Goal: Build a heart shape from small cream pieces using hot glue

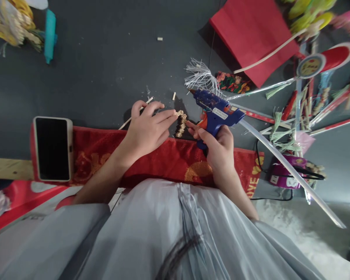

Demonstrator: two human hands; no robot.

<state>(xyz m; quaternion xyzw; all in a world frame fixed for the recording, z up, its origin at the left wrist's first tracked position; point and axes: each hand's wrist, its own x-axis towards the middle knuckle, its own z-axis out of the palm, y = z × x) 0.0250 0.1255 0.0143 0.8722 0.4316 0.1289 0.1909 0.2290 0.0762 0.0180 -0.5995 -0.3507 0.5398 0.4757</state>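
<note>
My left hand reaches over the front of the table, its fingertips on the upper end of a short, curved, beige braided-looking piece. The thumb is mostly hidden beneath the fingers. Wrapped around the handle of a blue hot glue gun is my right hand, with fingers by the orange trigger. The gun's nozzle points up and left, above and apart from the braided piece. A long translucent glue stick trails out of its back. A thin pale stick passes behind my left fingers.
A red towel lines the front edge, with a phone at its left. Small pale bits lie farther back. A red paper stack, white threads, a ribbon spool and a purple box with cable crowd the right.
</note>
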